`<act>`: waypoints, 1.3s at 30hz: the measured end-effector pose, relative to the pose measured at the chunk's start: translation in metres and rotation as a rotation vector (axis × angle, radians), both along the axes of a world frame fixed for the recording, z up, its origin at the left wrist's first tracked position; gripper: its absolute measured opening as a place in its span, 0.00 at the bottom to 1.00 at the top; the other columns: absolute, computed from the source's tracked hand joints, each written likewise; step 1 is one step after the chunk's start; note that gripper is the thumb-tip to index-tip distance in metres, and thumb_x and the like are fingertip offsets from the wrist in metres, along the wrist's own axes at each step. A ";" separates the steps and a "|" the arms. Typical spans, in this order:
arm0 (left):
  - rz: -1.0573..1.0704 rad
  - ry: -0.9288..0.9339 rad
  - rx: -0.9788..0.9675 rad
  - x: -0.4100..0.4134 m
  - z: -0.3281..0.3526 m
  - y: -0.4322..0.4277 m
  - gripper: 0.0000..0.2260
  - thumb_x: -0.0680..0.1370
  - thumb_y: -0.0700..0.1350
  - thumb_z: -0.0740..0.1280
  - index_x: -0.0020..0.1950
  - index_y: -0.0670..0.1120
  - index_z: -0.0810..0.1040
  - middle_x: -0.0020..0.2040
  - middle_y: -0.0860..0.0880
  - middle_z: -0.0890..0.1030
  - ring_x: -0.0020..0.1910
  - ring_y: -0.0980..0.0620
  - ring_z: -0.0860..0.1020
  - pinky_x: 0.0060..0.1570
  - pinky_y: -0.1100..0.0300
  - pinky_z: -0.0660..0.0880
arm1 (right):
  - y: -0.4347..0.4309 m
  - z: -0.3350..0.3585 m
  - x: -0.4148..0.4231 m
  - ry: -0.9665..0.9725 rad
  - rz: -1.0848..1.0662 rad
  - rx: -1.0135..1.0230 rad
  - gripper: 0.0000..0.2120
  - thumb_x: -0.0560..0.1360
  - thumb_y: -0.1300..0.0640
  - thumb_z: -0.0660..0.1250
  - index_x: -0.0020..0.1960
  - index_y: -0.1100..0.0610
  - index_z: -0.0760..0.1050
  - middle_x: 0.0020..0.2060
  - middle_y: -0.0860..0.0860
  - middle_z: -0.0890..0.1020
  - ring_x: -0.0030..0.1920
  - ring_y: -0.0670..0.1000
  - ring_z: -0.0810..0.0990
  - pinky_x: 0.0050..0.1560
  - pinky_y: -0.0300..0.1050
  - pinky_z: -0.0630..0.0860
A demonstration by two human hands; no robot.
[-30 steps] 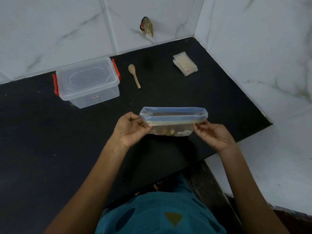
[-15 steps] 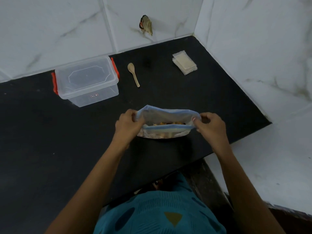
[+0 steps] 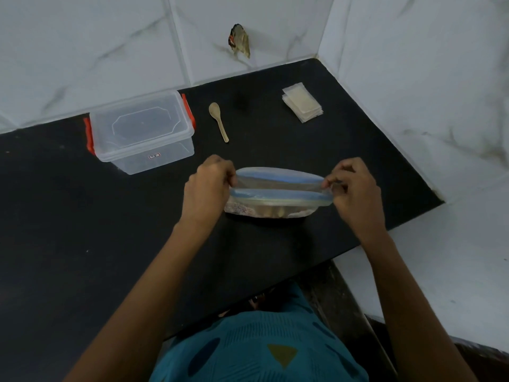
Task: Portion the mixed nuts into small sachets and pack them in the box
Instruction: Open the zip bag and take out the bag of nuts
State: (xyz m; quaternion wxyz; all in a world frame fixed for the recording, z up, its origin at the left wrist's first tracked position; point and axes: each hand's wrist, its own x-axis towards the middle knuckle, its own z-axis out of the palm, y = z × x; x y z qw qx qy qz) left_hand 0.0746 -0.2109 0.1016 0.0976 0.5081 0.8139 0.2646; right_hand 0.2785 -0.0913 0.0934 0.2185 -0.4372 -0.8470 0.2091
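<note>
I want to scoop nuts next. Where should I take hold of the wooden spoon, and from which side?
Probably pinch the wooden spoon by its thin handle end, coming from the near side: it lies flat, bowl toward the wall, handle pointing back at you.

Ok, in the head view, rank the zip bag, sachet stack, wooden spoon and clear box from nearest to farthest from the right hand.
1. zip bag, its right end pinched by the right hand
2. sachet stack, back right
3. wooden spoon, back centre
4. clear box, back left
</note>
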 end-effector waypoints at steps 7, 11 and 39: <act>-0.112 0.183 -0.262 0.001 -0.004 0.003 0.13 0.76 0.39 0.66 0.59 0.45 0.74 0.64 0.47 0.72 0.60 0.48 0.73 0.53 0.56 0.74 | 0.000 -0.009 0.000 -0.286 0.265 0.195 0.15 0.61 0.70 0.75 0.46 0.61 0.80 0.50 0.58 0.78 0.34 0.55 0.80 0.35 0.47 0.80; 0.005 -0.021 -0.283 0.008 -0.004 0.005 0.21 0.74 0.44 0.69 0.66 0.47 0.69 0.64 0.47 0.71 0.61 0.47 0.71 0.54 0.52 0.73 | -0.001 -0.011 -0.007 -0.168 0.144 0.087 0.12 0.72 0.68 0.64 0.54 0.62 0.78 0.53 0.56 0.77 0.44 0.55 0.79 0.42 0.48 0.78; -0.083 -0.064 -0.021 -0.005 -0.025 0.015 0.10 0.76 0.41 0.66 0.56 0.44 0.78 0.57 0.47 0.74 0.52 0.56 0.72 0.52 0.65 0.69 | 0.020 -0.005 -0.007 0.009 0.116 -0.345 0.11 0.71 0.67 0.67 0.52 0.56 0.77 0.46 0.46 0.77 0.45 0.41 0.75 0.43 0.28 0.72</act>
